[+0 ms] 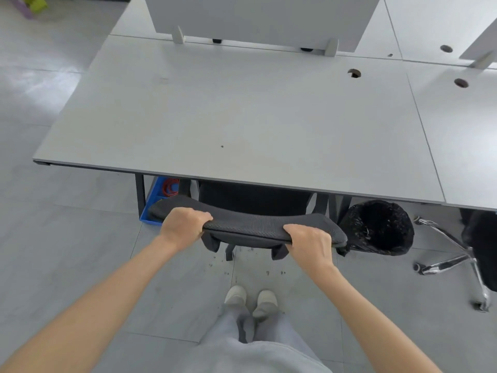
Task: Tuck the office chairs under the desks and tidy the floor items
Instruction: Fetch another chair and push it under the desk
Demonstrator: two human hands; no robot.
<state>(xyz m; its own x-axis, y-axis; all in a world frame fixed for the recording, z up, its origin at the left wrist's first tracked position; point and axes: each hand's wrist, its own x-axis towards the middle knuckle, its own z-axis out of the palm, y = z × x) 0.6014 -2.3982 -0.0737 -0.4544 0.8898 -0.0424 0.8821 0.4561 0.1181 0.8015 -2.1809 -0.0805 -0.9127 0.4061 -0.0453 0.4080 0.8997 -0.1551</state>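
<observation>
A black mesh office chair (250, 223) stands at the front edge of the grey desk (242, 117), its seat hidden under the desktop. Only the curved top of its backrest and part of its base show. My left hand (183, 227) is shut on the left part of the backrest top. My right hand (309, 244) is shut on the right part. Both arms reach forward from the bottom of the view.
A bin with a black liner (376, 227) stands just right of the chair. A second chair with a chrome star base (457, 262) is at the far right. A blue tray (157, 200) with red cable lies under the desk's left side. Small debris (226, 270) dots the floor by my shoes.
</observation>
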